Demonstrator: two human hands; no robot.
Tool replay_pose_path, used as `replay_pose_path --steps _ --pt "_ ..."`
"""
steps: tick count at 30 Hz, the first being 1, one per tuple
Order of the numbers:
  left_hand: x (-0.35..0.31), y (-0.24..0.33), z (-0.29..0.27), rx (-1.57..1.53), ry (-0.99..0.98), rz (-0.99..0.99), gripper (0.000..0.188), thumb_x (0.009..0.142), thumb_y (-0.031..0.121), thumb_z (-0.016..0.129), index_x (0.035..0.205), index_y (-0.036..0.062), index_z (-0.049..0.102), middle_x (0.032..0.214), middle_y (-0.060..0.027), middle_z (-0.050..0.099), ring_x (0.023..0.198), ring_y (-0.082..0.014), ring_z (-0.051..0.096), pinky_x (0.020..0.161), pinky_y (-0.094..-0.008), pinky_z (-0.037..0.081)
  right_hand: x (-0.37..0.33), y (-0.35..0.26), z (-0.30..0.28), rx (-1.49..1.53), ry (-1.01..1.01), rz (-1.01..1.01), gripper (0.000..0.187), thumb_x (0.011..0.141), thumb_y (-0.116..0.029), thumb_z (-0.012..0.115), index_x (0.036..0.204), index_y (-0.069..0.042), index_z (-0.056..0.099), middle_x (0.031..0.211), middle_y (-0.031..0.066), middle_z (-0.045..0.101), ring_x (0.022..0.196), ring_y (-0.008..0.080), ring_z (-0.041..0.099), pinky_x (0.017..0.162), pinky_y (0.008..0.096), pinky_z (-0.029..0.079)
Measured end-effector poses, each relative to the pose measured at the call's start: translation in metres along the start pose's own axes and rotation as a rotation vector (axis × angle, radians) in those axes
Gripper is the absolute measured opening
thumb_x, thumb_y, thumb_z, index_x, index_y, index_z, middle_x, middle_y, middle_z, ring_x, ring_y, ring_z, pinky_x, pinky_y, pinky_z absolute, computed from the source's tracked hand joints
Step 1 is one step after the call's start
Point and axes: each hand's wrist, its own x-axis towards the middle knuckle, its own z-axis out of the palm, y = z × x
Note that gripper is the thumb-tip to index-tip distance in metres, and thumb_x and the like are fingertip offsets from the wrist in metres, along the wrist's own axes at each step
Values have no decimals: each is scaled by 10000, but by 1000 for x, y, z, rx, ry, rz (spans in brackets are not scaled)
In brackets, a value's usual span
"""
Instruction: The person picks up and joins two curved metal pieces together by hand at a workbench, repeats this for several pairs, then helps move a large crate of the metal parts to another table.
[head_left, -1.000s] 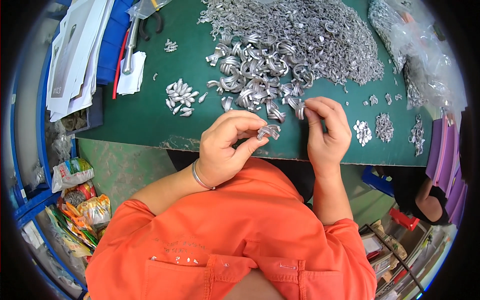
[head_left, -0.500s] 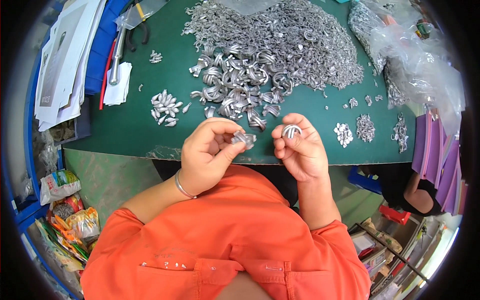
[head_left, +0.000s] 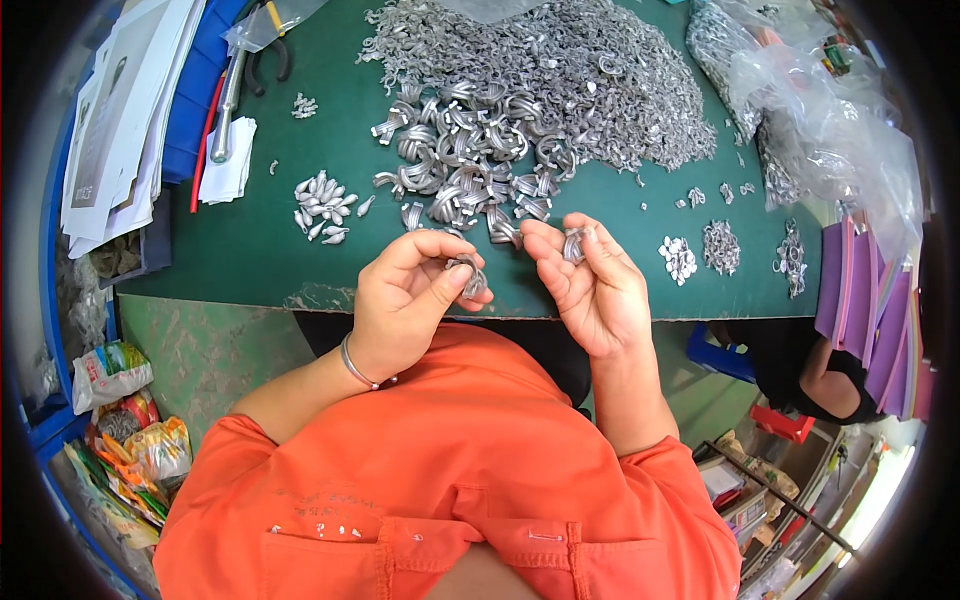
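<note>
My left hand (head_left: 395,300) is closed, pinching a ridged grey metal ring-like casting (head_left: 471,278) between thumb and fingers. A similar curved grey piece (head_left: 573,246) sits between the thumb and fingers of my right hand (head_left: 608,295), whose palm faces partly up. Both hands are at the table's near edge, a little apart. Just beyond them lies a heap of curved, ribbed metal castings (head_left: 470,190), matching the held pieces in look. One of these castings (head_left: 502,228) lies close to my right fingertips.
A wide heap of small metal parts (head_left: 630,100) covers the far part of the green table (head_left: 240,255). Drop-shaped pieces (head_left: 322,205) lie left; small sorted piles (head_left: 720,247) lie right. Plastic bags (head_left: 820,140) stand far right, papers (head_left: 130,120) and a metal-shafted tool (head_left: 228,110) far left.
My right hand has turned its palm more upward and its fingers have straightened, with the piece tilted. The casting in my left hand has turned and sits slightly lower. The view has shifted slightly.
</note>
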Motion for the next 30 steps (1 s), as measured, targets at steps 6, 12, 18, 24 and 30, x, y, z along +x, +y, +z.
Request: replay_pose_path --steps 6,12,18,24,30 --pt "-2 1 -1 -16 -11 1 138 860 -4 478 997 -15 480 908 -85 560 761 -142 606 654 -240 515 -3 0 4 17 23 19 181 923 -126 357 1014 8 438 1096 306 492 908 312 582 700 319 527" --pt "-1 4 2 -18 -117 -91 201 841 -21 500 1041 -19 482 895 -83 566 747 -136 601 640 -232 504 -7 9 1 -256 9 -88 156 901 -133 442 962 1 495 871 171 574 562 121 506 464 190 410" --pt "-3 1 12 51 -214 -75 203 820 -37 522 1023 -19 519 876 -68 542 738 -103 581 631 -218 486 -21 28 21 -905 74 -345 58 827 -11 555 873 15 531 744 38 548 542 43 496 472 159 400" --pt "-2 1 6 4 -140 -129 137 855 -5 485 986 -32 515 851 -66 549 766 -129 580 621 -245 514 -18 33 19 -949 -72 -460 88 822 40 523 900 54 563 913 82 515 591 76 526 507 182 435" --pt "-4 1 8 21 -138 -73 111 848 17 512 943 -35 538 891 -60 529 704 -99 580 622 -214 492 -19 25 18 -737 -9 -191 161 820 13 538 979 42 533 749 78 587 628 96 566 481 187 452"
